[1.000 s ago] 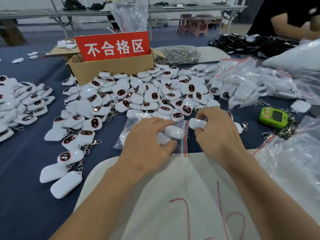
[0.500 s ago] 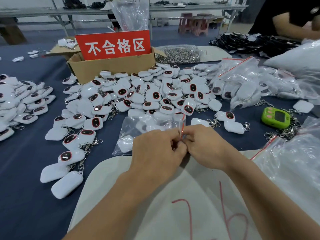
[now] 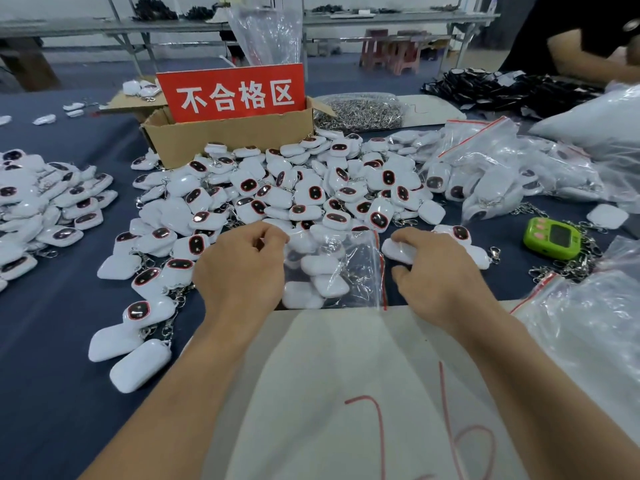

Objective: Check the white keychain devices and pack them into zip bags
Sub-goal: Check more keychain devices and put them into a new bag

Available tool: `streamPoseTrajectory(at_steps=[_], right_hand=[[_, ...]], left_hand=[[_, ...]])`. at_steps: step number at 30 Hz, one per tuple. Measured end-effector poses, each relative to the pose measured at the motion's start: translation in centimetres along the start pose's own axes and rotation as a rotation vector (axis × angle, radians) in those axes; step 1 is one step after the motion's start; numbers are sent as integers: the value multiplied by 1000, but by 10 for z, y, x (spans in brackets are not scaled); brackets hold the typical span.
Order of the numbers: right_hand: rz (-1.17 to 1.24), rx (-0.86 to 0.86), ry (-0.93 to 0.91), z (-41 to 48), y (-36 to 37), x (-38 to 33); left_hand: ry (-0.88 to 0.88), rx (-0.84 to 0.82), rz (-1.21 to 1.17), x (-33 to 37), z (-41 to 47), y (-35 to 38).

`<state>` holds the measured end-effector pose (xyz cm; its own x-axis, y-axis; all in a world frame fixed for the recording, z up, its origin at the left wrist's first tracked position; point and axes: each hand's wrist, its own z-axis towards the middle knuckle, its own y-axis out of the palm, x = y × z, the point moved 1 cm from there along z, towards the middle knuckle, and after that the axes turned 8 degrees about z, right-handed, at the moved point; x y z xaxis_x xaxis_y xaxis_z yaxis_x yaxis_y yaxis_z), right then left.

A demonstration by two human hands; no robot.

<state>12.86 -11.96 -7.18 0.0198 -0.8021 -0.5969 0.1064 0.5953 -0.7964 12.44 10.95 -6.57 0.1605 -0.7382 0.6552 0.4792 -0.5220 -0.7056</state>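
A clear zip bag (image 3: 332,271) with a red zip strip on its right edge lies on the dark cloth between my hands, with several white keychain devices inside. My left hand (image 3: 242,268) is curled at the bag's left edge, its fingertips pinching the plastic. My right hand (image 3: 440,271) is just right of the bag, fingers and thumb closed around a loose white keychain device (image 3: 398,252). A big pile of white devices (image 3: 294,188) with dark red-rimmed faces lies right behind the bag.
A cardboard box (image 3: 228,140) with a red sign stands behind the pile. More devices (image 3: 45,202) lie at the left, filled bags (image 3: 502,168) at the right. A green counter (image 3: 550,237) sits on metal clips. A white sack (image 3: 346,393) lies under my forearms. Another person's arm (image 3: 588,64) is far right.
My hands, pinched together on the bag's zip strip, have parted. The bag now lies flat between them, and my right hand has moved right onto a loose device.
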Motion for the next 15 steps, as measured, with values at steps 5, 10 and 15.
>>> streamPoseTrajectory(at_steps=[5, 10, 15], right_hand=[[54, 41, 27, 6, -1, 4], [797, 252, 155, 2, -8, -7], [1395, 7, 278, -5, -6, -27]], left_hand=[[4, -12, -79, 0, 0, 4], [83, 30, -149, 6, -7, 7], [110, 64, -220, 6, -10, 9]])
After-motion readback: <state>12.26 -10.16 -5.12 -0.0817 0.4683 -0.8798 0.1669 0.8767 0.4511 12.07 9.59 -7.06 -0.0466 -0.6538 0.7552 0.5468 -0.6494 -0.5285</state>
